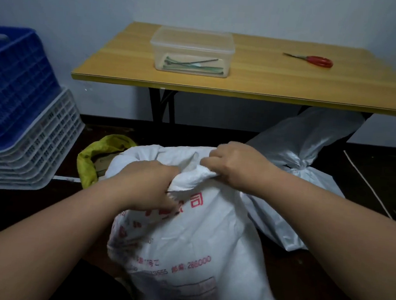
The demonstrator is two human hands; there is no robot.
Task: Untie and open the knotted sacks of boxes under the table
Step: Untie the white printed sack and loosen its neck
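Printed white sack at frame centre-bottom, on floor in front of bench. L hand & R hand: fingers curled tight, gripping bunched neck. Risk: hard opposing pull could tighten knot or tear weave.

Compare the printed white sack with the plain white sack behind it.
The printed sack stands upright in front, red print showing, both hands gripping its bunched top. The plain sack lies tilted, part under the table, unprinted, its neck knotted, untouched. Both are white woven sacks.
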